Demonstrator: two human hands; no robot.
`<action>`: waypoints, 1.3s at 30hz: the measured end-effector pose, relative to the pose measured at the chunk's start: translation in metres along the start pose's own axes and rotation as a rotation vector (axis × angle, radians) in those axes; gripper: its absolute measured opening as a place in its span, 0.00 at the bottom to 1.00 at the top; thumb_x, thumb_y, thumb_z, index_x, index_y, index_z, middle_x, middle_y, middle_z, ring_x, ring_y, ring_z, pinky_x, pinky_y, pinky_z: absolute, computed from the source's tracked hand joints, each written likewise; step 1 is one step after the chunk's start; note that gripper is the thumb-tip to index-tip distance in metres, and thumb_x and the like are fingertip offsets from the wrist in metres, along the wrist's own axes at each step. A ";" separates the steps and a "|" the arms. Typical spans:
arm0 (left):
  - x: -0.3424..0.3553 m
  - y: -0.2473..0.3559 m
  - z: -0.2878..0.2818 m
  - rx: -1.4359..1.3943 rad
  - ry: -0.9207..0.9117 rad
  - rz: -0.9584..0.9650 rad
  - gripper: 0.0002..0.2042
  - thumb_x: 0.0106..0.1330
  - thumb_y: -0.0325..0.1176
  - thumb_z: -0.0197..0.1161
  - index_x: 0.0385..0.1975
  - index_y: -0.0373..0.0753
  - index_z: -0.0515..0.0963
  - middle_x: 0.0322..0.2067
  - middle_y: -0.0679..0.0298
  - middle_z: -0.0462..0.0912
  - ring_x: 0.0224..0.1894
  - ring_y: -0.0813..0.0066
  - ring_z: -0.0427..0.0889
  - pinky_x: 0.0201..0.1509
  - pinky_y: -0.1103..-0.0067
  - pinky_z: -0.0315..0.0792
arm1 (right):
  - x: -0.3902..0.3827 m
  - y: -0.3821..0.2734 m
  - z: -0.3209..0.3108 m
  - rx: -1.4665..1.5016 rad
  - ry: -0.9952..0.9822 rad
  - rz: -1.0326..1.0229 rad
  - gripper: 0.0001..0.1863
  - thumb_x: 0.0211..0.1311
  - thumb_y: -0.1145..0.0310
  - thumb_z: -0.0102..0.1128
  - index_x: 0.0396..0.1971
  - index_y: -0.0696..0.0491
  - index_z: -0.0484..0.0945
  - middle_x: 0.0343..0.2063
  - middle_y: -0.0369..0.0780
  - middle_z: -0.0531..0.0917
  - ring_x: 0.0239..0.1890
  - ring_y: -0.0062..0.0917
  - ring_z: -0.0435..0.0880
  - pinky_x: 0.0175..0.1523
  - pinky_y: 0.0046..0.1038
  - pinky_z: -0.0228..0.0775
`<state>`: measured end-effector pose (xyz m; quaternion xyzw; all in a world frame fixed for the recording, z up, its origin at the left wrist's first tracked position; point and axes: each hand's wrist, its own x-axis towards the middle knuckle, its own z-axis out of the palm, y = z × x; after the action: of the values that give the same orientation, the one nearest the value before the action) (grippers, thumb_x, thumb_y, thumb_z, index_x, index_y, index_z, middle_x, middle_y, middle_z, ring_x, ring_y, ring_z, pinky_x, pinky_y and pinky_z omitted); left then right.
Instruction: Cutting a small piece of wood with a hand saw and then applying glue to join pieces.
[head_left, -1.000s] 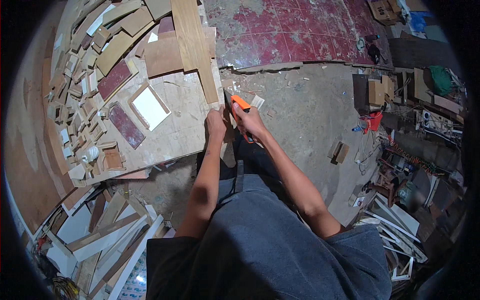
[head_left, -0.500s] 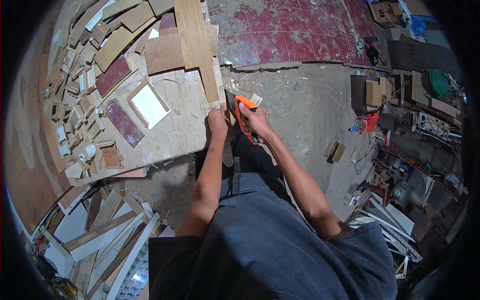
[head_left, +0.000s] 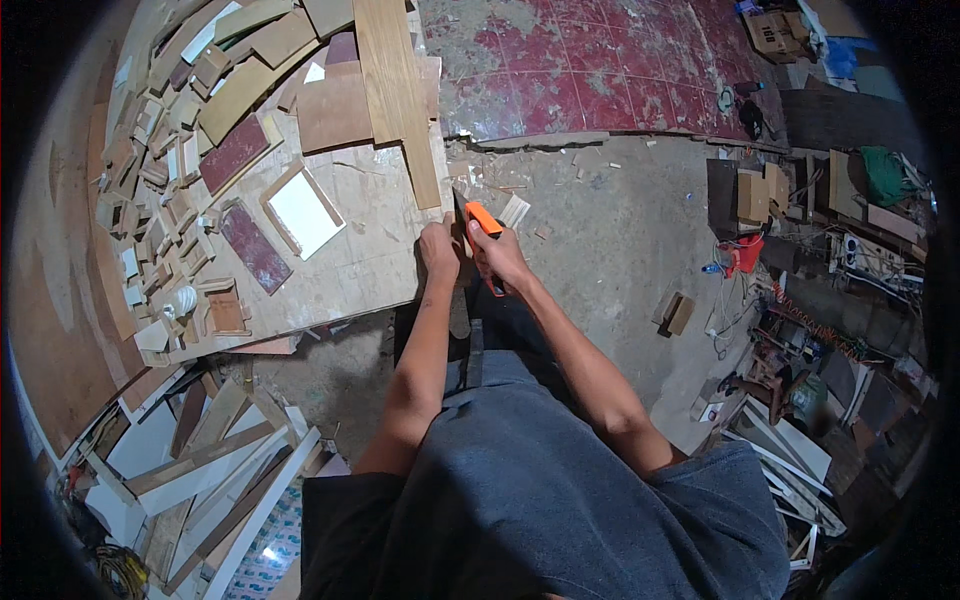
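I see the orange utility knife (head_left: pixel 484 222) at the near edge of the workbench (head_left: pixel 350 270), clenched in my right hand (head_left: pixel 497 258), its blade up against the end of the long wooden strip (head_left: pixel 398 95). A second ago it lay flatter and farther right; now it stands steeper, so I judge a cut is starting. My left hand (head_left: pixel 438 250) presses on the bench edge, fingers curled. Wood offcuts (head_left: pixel 150 190) crowd the bench's left.

dusty grey concrete floor (head_left: pixel 610 230), worn red tiled patch (head_left: pixel 600 70) beyond, cluttered offcuts (head_left: pixel 220 470) along the edges
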<state>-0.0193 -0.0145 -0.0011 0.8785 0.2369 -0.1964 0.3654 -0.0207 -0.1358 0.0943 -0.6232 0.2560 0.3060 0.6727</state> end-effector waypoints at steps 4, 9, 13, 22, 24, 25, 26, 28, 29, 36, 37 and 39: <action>0.002 -0.004 0.006 0.028 0.037 -0.028 0.24 0.74 0.41 0.50 0.21 0.26 0.77 0.29 0.36 0.79 0.36 0.39 0.81 0.39 0.57 0.74 | -0.007 0.001 0.009 -0.043 0.041 0.006 0.23 0.67 0.52 0.58 0.20 0.54 0.71 0.12 0.33 0.71 0.11 0.16 0.68 0.17 0.24 0.58; 0.008 -0.002 0.011 0.005 0.036 -0.003 0.23 0.72 0.42 0.52 0.24 0.26 0.79 0.27 0.37 0.79 0.35 0.38 0.80 0.38 0.58 0.75 | -0.014 -0.005 0.000 -0.046 0.041 0.005 0.22 0.67 0.52 0.58 0.20 0.53 0.72 0.11 0.31 0.70 0.10 0.16 0.67 0.15 0.24 0.57; 0.005 -0.029 0.023 0.012 0.151 0.125 0.25 0.72 0.45 0.53 0.23 0.26 0.79 0.24 0.38 0.78 0.33 0.39 0.81 0.36 0.58 0.74 | -0.041 -0.036 0.013 -0.031 0.042 0.081 0.20 0.70 0.54 0.54 0.21 0.50 0.68 0.09 0.29 0.64 0.09 0.15 0.61 0.14 0.23 0.52; 0.001 -0.007 0.010 -0.123 0.064 -0.019 0.29 0.72 0.50 0.51 0.19 0.26 0.77 0.20 0.40 0.77 0.28 0.41 0.79 0.33 0.57 0.69 | 0.001 -0.032 0.006 0.061 -0.061 0.144 0.20 0.70 0.50 0.52 0.25 0.49 0.67 0.11 0.28 0.61 0.09 0.14 0.56 0.15 0.22 0.47; -0.002 -0.001 0.005 -0.118 0.033 -0.031 0.30 0.72 0.51 0.51 0.17 0.28 0.76 0.21 0.40 0.78 0.28 0.41 0.79 0.34 0.57 0.70 | 0.005 -0.032 0.003 0.039 -0.064 0.158 0.20 0.70 0.50 0.52 0.24 0.49 0.67 0.11 0.28 0.61 0.09 0.14 0.56 0.15 0.22 0.47; -0.002 -0.007 0.008 -0.113 0.033 -0.031 0.30 0.72 0.51 0.51 0.17 0.28 0.76 0.21 0.40 0.78 0.28 0.41 0.79 0.34 0.57 0.70 | 0.003 -0.032 0.003 0.016 -0.064 0.177 0.20 0.70 0.50 0.52 0.24 0.49 0.67 0.11 0.28 0.61 0.09 0.14 0.55 0.15 0.22 0.47; 0.000 -0.010 0.006 -0.071 0.095 -0.003 0.29 0.71 0.51 0.52 0.19 0.27 0.77 0.22 0.38 0.77 0.30 0.40 0.80 0.34 0.56 0.71 | 0.001 -0.034 0.002 0.061 -0.097 0.184 0.20 0.70 0.50 0.52 0.24 0.49 0.67 0.11 0.28 0.61 0.09 0.14 0.55 0.15 0.22 0.47; 0.000 -0.008 0.009 -0.012 0.153 0.035 0.28 0.72 0.48 0.51 0.17 0.28 0.77 0.24 0.38 0.78 0.31 0.39 0.80 0.35 0.57 0.71 | 0.006 -0.025 -0.005 0.081 -0.084 0.198 0.22 0.69 0.51 0.54 0.22 0.51 0.66 0.10 0.30 0.63 0.09 0.16 0.59 0.14 0.23 0.50; -0.004 -0.009 0.011 -0.015 0.149 0.042 0.28 0.72 0.48 0.51 0.17 0.28 0.77 0.24 0.38 0.78 0.31 0.39 0.80 0.35 0.57 0.71 | 0.007 -0.020 -0.007 0.101 -0.079 0.214 0.24 0.68 0.51 0.56 0.19 0.53 0.66 0.09 0.32 0.65 0.08 0.17 0.62 0.14 0.24 0.54; 0.002 -0.012 0.009 -0.032 0.087 0.062 0.28 0.71 0.49 0.52 0.18 0.27 0.77 0.24 0.37 0.78 0.30 0.39 0.80 0.34 0.57 0.71 | 0.003 -0.007 0.011 -0.022 -0.019 0.140 0.21 0.70 0.52 0.54 0.21 0.50 0.66 0.11 0.30 0.64 0.10 0.16 0.61 0.16 0.23 0.53; 0.002 -0.011 0.007 -0.001 0.095 0.076 0.28 0.72 0.49 0.52 0.19 0.27 0.78 0.25 0.37 0.78 0.31 0.40 0.81 0.33 0.57 0.71 | 0.001 -0.007 0.009 -0.022 -0.021 0.140 0.21 0.70 0.52 0.54 0.21 0.50 0.66 0.11 0.30 0.64 0.10 0.16 0.61 0.16 0.23 0.53; 0.000 -0.004 0.005 0.030 0.092 0.094 0.28 0.72 0.49 0.52 0.19 0.27 0.78 0.25 0.37 0.79 0.31 0.40 0.81 0.32 0.58 0.71 | -0.003 -0.004 0.004 0.002 -0.013 0.112 0.21 0.70 0.53 0.54 0.22 0.50 0.66 0.11 0.30 0.64 0.10 0.16 0.61 0.16 0.23 0.53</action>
<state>-0.0224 -0.0155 -0.0061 0.9021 0.2088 -0.1420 0.3498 -0.0195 -0.1321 0.0997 -0.6052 0.2865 0.3468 0.6568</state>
